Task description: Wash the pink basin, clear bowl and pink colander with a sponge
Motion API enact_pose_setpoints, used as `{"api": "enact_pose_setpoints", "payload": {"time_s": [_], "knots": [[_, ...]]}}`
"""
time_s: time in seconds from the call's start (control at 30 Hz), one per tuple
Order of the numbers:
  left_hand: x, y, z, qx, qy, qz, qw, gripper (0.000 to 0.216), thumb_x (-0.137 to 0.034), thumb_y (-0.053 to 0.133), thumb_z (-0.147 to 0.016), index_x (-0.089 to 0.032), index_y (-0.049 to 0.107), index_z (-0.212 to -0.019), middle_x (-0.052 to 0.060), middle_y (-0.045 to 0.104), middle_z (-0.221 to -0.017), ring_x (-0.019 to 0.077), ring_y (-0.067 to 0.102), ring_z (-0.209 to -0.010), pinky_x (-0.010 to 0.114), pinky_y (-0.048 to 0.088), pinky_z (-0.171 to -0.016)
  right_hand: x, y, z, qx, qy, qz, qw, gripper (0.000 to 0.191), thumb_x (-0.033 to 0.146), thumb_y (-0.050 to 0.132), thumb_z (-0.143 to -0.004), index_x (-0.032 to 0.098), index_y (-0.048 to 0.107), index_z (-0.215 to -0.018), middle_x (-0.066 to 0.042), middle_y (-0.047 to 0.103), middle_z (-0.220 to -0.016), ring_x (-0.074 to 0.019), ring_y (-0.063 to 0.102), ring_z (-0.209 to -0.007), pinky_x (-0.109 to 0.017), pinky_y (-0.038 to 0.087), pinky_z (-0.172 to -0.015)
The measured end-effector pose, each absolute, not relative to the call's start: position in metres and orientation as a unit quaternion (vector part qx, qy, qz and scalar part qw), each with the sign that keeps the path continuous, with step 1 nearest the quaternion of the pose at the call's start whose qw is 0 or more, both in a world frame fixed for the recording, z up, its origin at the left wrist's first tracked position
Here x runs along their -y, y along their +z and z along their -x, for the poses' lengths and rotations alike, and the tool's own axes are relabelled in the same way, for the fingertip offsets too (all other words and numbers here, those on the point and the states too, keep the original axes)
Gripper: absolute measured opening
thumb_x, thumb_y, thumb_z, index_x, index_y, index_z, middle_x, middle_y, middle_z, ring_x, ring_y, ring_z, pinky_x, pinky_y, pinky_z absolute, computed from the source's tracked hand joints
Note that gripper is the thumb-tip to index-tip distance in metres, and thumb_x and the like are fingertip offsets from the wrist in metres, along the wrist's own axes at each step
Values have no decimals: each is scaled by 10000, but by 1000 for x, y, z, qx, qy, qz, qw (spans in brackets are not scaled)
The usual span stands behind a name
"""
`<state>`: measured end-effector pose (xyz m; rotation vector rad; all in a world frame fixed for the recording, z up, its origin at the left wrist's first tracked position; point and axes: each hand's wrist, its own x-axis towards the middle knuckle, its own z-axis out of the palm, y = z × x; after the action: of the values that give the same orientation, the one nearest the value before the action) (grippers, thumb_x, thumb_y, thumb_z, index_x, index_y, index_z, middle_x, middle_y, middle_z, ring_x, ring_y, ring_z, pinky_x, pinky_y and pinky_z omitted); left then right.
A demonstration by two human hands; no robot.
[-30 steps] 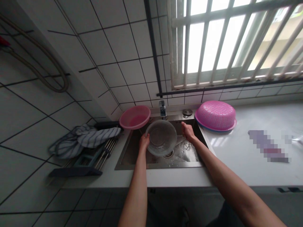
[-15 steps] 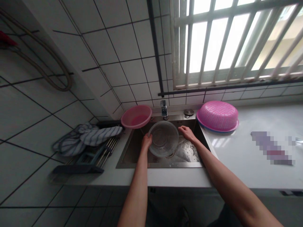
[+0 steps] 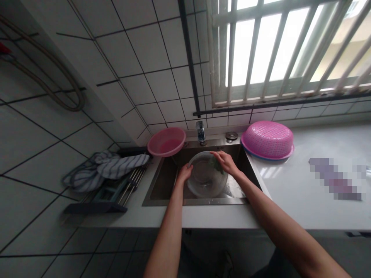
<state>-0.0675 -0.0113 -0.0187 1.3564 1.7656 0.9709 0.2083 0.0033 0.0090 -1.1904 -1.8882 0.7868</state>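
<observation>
A clear glass bowl is held over the steel sink, below the faucet. My left hand grips the bowl's left rim, fingers closed on it. My right hand rests on the bowl's far right rim, its fingers curled over the edge and reaching inside. Something small and dark green shows under those fingers; I cannot make it out.
A pink basin sits at the sink's back left corner. An upturned pink colander on a blue basin stands on the white counter to the right. A striped cloth lies over a drying rack to the left.
My right hand has come from the sink's right side onto the bowl's rim. The bowl has shifted slightly right and nearer, with my left hand still on it.
</observation>
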Motion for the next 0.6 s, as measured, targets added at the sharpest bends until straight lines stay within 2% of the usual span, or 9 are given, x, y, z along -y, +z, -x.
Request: {"api": "enact_pose_setpoints", "payload": {"time_s": [0.13,0.23,0.33,0.4,0.5,0.6], "knots": [[14,-18,63,-680,368,-500,391,326,-398,739,-902,-145,775,-1105,89,810,-954,275,752,-995,372,593,-900,-5,5,-211,728,276,534,330,495,545,472,-1052,197,824,-1040,-131,757,-1033,-256,700,-978,-306,481,-878],[15,-17,62,-681,365,-482,412,333,-376,721,-921,-134,765,-1145,92,805,-944,262,748,-934,353,602,-833,-10,0,-216,621,380,541,422,586,597,386,-1049,192,808,-1028,-135,763,-1005,-274,701,-979,-329,499,-835],[16,-16,61,-681,365,-468,428,345,-372,711,-933,-138,754,-1182,84,800,-939,246,741,-895,316,596,-763,-14,3,-221,459,590,465,475,563,626,430,-996,189,763,-1113,-104,753,-958,-230,688,-832,-307,511,-717],[16,-16,61,-680,366,-461,438,353,-367,701,-942,-139,744,-1209,82,797,-952,234,738,-876,295,587,-724,-14,10,-223,365,685,391,494,440,533,534,-940,200,734,-1146,-70,737,-915,-194,659,-756,-290,509,-681],[16,-17,61,-675,366,-455,450,374,-335,677,-957,-126,718,-1264,90,792,-984,217,731,-820,285,573,-678,-11,26,-230,309,745,260,531,386,411,580,-877,237,709,-1197,-47,736,-949,-196,676,-834,-310,552,-758],[16,-18,61,-669,369,-457,456,376,-317,687,-946,-123,717,-1267,89,792,-989,207,723,-791,280,561,-667,-7,35,-236,284,756,161,567,403,413,558,-880,278,698,-1233,-33,754,-1032,-212,702,-970,-348,578,-871]]}}
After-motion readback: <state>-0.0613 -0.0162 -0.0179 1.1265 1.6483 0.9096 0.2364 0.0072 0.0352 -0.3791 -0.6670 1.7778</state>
